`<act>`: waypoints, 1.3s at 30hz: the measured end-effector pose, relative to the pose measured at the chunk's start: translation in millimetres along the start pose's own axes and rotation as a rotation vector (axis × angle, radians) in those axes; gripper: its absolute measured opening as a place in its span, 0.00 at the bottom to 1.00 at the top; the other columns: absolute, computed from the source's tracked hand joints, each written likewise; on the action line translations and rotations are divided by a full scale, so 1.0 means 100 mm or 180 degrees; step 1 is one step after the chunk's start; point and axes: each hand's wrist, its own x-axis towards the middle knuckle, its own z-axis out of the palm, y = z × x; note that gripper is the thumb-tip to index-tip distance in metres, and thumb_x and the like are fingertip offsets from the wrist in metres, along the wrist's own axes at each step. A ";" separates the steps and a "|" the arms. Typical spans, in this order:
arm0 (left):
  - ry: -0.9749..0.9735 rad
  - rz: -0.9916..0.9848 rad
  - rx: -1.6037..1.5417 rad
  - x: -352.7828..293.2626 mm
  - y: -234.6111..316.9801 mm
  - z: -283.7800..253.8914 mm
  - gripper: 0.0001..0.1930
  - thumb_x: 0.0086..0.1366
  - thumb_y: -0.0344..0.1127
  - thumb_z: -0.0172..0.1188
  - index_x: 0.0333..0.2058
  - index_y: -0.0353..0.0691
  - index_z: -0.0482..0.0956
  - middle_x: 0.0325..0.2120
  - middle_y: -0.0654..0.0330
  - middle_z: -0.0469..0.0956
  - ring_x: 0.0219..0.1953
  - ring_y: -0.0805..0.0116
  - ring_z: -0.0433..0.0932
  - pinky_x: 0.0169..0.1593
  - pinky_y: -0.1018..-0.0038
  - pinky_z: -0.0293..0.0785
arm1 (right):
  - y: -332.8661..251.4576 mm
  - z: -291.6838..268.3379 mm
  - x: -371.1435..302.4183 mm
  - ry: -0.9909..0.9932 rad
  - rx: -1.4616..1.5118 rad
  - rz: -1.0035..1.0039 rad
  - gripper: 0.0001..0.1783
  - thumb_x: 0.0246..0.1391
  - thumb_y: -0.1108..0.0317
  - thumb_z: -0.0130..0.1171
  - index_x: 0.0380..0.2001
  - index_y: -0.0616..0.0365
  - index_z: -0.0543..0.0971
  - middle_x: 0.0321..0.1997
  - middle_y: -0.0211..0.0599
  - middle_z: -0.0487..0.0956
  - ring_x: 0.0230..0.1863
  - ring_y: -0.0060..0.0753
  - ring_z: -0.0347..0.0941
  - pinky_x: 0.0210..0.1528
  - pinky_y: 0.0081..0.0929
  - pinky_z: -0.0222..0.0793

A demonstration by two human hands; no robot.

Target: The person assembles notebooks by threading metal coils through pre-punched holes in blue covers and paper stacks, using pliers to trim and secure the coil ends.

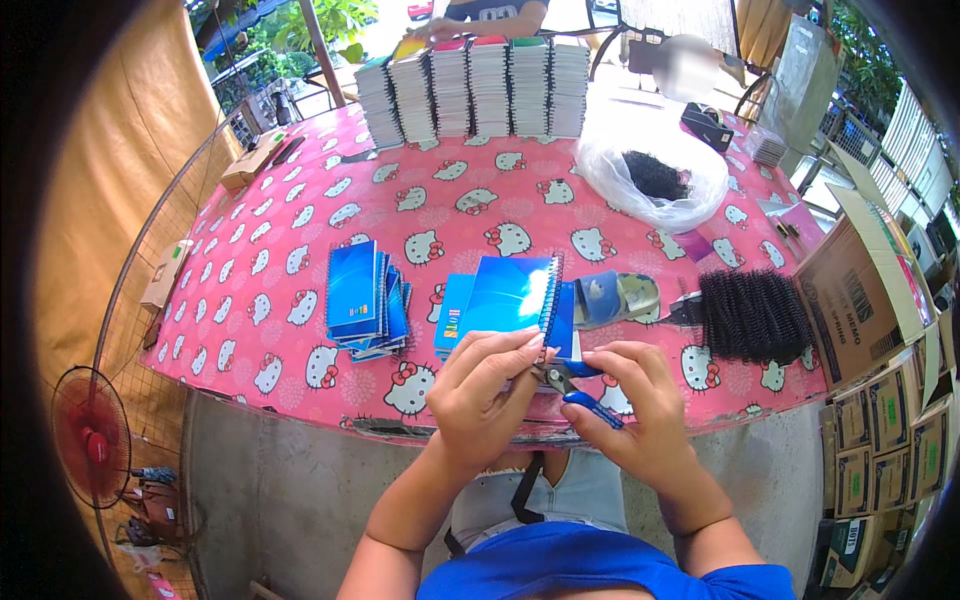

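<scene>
My right hand (640, 400) is closed around blue-handled pliers (597, 405), with their handles spread apart. The pliers' jaws are at the near end of the black spiral binding on a blue notebook (505, 290). My left hand (482, 385) pinches the notebook's near corner by that spiral end; its fingertips partly hide the coil. Under this notebook lie other blue notebooks (455, 305). A small stack of blue spiral notebooks (358, 290) is to the left. Right of the hands lies a bundle of black plastic spiral coils (755, 315), beside a camouflage-patterned item (615, 298).
Tall stacks of spiral notebooks (472, 90) line the far edge, where another person's hand (440, 30) rests on top. A plastic bag (705, 200) holds black coils (655, 175). Cardboard boxes (860, 280) stand at the right; a fan (92, 440) is at lower left.
</scene>
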 end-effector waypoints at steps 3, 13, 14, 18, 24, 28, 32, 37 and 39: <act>0.0025 -0.0003 0.0005 -0.03 0.00 -0.02 0.13 0.46 0.18 0.68 0.32 0.33 0.80 0.32 0.53 0.81 0.32 0.62 0.79 0.33 0.73 0.76 | -0.01 -0.02 -0.03 0.0042 0.0182 0.0123 0.25 0.41 0.61 0.70 0.43 0.60 0.76 0.43 0.44 0.73 0.44 0.47 0.69 0.47 0.39 0.66; -0.0177 0.0446 -0.0009 -0.03 -0.01 -0.17 0.13 0.47 0.17 0.65 0.34 0.33 0.80 0.32 0.52 0.81 0.33 0.60 0.79 0.37 0.69 0.76 | 0.33 0.08 0.07 -0.2099 0.5377 0.3010 0.20 0.52 0.61 0.64 0.42 0.65 0.76 0.33 0.38 0.80 0.32 0.32 0.78 0.36 0.26 0.73; -0.0180 0.0538 0.0015 0.00 -0.01 -0.18 0.12 0.48 0.17 0.65 0.34 0.33 0.80 0.32 0.53 0.81 0.33 0.60 0.79 0.37 0.69 0.76 | 0.32 0.04 0.02 -0.1897 0.4777 0.2675 0.20 0.52 0.61 0.64 0.42 0.65 0.76 0.35 0.39 0.80 0.34 0.31 0.78 0.37 0.26 0.73; 0.0248 0.0109 0.0234 -0.02 -0.31 -0.39 0.09 0.52 0.19 0.63 0.33 0.35 0.81 0.32 0.56 0.81 0.32 0.63 0.79 0.37 0.68 0.76 | 0.31 -0.07 -0.16 -0.0752 0.1756 0.1103 0.22 0.48 0.58 0.67 0.40 0.64 0.77 0.40 0.44 0.80 0.41 0.34 0.77 0.46 0.29 0.71; 0.1406 -0.1022 0.1251 0.26 -1.27 -1.69 0.08 0.63 0.32 0.58 0.40 0.36 0.78 0.31 0.58 0.80 0.29 0.72 0.75 0.35 0.76 0.72 | 1.33 0.20 -0.71 -0.0195 -0.1810 0.1034 0.21 0.42 0.57 0.68 0.35 0.62 0.77 0.38 0.45 0.77 0.41 0.46 0.73 0.46 0.39 0.67; -0.0272 -0.0160 0.3196 0.60 -1.85 -2.08 0.13 0.70 0.37 0.45 0.42 0.39 0.77 0.33 0.52 0.79 0.30 0.59 0.77 0.44 0.62 0.64 | 1.44 0.06 -0.48 0.0086 -0.1418 0.0886 0.17 0.46 0.58 0.65 0.33 0.60 0.77 0.38 0.46 0.76 0.40 0.51 0.72 0.44 0.42 0.67; -0.2092 -0.0353 0.2511 0.78 -2.42 -1.46 0.18 0.71 0.46 0.39 0.51 0.47 0.71 0.39 0.53 0.80 0.44 0.56 0.77 0.57 0.46 0.52 | 2.17 -0.33 -0.08 0.0067 -0.2102 0.1958 0.16 0.48 0.61 0.63 0.37 0.61 0.76 0.38 0.49 0.78 0.43 0.51 0.74 0.44 0.41 0.70; -0.2745 -0.1019 0.2335 0.33 -2.62 -1.17 0.32 0.68 0.61 0.33 0.66 0.54 0.50 0.66 0.58 0.55 0.67 0.58 0.53 0.65 0.40 0.26 | 2.72 -0.14 -0.14 -0.0573 -0.2471 0.2356 0.18 0.43 0.66 0.63 0.38 0.60 0.76 0.34 0.46 0.78 0.35 0.48 0.77 0.40 0.40 0.72; -0.1988 -0.0834 0.2576 0.34 -2.47 -1.15 0.31 0.69 0.58 0.36 0.65 0.49 0.54 0.63 0.54 0.58 0.66 0.57 0.56 0.66 0.45 0.34 | 2.71 -0.19 -0.03 -0.0145 -0.1433 0.2379 0.15 0.42 0.71 0.61 0.37 0.62 0.76 0.32 0.44 0.78 0.33 0.46 0.76 0.38 0.39 0.72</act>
